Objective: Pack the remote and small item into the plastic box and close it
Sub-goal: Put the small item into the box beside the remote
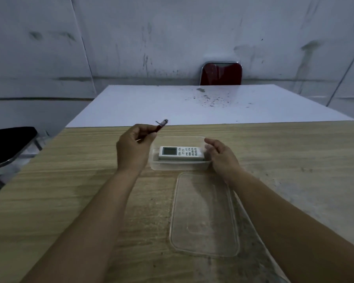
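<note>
A white remote (181, 153) with a small screen lies flat inside the clear plastic box (178, 165) on the wooden table. My left hand (134, 147) is just left of the box and pinches a small dark red item (161, 125) with a metal tip, held above the box's far left corner. At the box's right end my right hand (221, 155) rests with loosely curled fingers, holding nothing I can see. The clear lid (204, 216) lies flat on the table in front of the box, between my forearms.
A white board (202, 105) covers the far half of the wooden table (70, 180), speckled with dark marks. A red chair (221, 73) stands behind the table against the wall. A black stool (8, 144) stands off the table's left edge.
</note>
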